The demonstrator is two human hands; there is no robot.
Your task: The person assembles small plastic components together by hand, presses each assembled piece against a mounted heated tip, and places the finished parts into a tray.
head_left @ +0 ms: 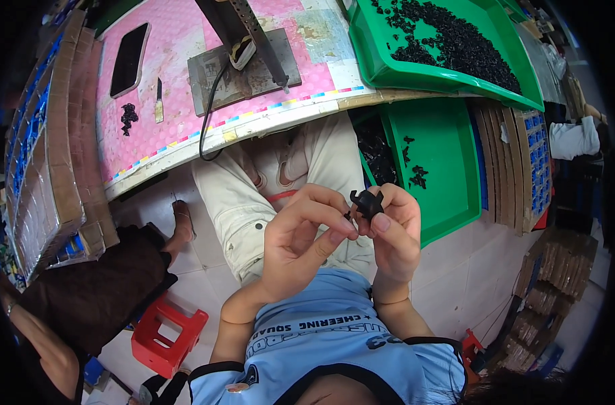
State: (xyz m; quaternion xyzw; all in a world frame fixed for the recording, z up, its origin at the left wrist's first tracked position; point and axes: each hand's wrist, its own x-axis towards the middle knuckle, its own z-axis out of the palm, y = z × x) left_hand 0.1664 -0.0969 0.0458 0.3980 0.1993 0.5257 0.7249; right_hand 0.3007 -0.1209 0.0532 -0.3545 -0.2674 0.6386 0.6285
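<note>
Over my lap, my right hand point(396, 229) grips a black plastic part point(367, 203) with prongs on its upper end, between thumb and fingers. Close beside it, my left hand point(309, 236) pinches a tiny black piece point(348, 216) at the fingertips. That small piece is held right at the side of the larger part; whether they touch I cannot tell. Beyond my hands, a green tray point(449, 145) by my right knee holds several black parts point(417, 177).
A metal stand point(280, 57) with a cable rises from the pink-covered table point(165, 40). A phone point(130, 59), a knife point(159, 101) and small black pieces point(128, 119) lie left. Another green tray point(381, 71) holds black pieces. A red stool point(165, 335) and a person's arm point(40, 337) are left.
</note>
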